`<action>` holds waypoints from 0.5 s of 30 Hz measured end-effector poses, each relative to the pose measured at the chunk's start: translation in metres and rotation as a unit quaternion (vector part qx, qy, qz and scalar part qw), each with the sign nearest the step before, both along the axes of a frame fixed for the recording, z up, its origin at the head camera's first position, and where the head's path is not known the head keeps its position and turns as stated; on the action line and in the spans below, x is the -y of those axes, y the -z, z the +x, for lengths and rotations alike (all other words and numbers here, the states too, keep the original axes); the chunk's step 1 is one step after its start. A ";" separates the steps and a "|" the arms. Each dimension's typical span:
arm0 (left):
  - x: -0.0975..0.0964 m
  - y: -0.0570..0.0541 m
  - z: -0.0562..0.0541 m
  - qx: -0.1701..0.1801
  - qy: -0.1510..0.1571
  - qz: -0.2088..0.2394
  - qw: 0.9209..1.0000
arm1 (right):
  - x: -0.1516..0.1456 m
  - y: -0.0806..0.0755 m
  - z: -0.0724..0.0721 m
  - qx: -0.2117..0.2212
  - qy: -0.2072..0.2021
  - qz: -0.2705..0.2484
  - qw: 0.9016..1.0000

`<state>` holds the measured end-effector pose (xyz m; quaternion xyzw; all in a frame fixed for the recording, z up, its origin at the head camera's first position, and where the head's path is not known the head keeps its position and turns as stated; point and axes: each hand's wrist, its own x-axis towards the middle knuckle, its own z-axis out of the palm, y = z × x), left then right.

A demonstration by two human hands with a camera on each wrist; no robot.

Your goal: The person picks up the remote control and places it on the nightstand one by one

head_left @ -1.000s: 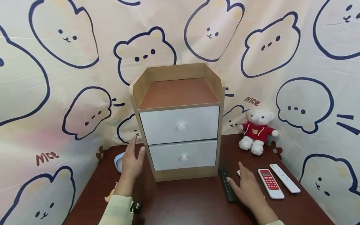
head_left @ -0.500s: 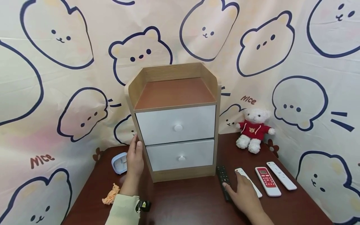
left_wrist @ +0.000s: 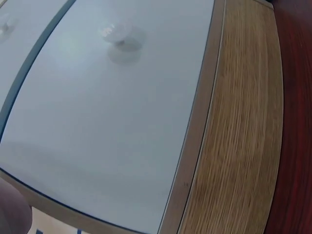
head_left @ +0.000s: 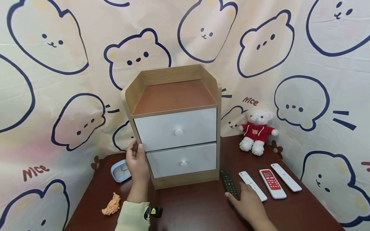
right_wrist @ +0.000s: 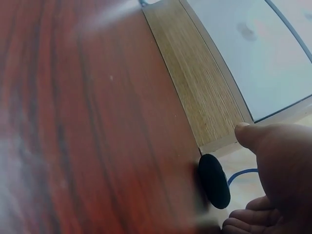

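A small wooden cabinet point(head_left: 162, 136) with two white drawers stands on the dark table; both drawers look closed. My left hand point(head_left: 138, 166) is upright at its left side, fingers loosely bent; whether they touch the panel I cannot tell. Only a blurred bit of that hand shows in the left wrist view. My right hand point(head_left: 249, 201) hovers low between a black remote control point(head_left: 228, 183) and a white remote control point(head_left: 252, 185). Its thumb lies near the black one's lower end. In the right wrist view the thumb is extended, and the other fingers curl loosely beside the black remote's end.
Right of that hand lie a red-and-white remote point(head_left: 273, 183) and another white remote point(head_left: 286, 177). A white teddy bear point(head_left: 256, 132) in a red hoodie sits behind them. On the left are a pale blue clock point(head_left: 119, 171) and an orange crumpled item point(head_left: 111, 204). A patterned cloth point(head_left: 86, 77) hangs behind.
The left hand has settled closer to the cabinet's side, its fingers bending. The right hand has moved slightly lower and left, uncovering the white remote. The head view has shifted a little to the right.
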<state>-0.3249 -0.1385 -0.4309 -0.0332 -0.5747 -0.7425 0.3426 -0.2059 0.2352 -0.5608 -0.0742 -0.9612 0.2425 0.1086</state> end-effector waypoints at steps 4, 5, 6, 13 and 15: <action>-0.004 -0.004 0.002 -0.005 -0.019 0.032 0.999 | 0.004 -0.002 0.001 0.003 0.001 0.004 1.000; -0.006 -0.005 0.003 -0.004 -0.024 0.038 0.999 | 0.005 -0.002 0.001 0.004 0.001 0.006 1.000; -0.007 -0.006 0.002 -0.003 -0.029 0.043 0.999 | 0.006 -0.003 0.001 0.005 0.001 0.008 1.000; -0.014 -0.005 0.002 0.015 -0.061 0.056 0.996 | 0.008 -0.006 0.001 0.003 0.004 0.025 1.000; -0.015 -0.006 0.003 0.016 -0.063 0.054 0.996 | 0.009 -0.006 0.001 0.007 0.004 0.025 1.000</action>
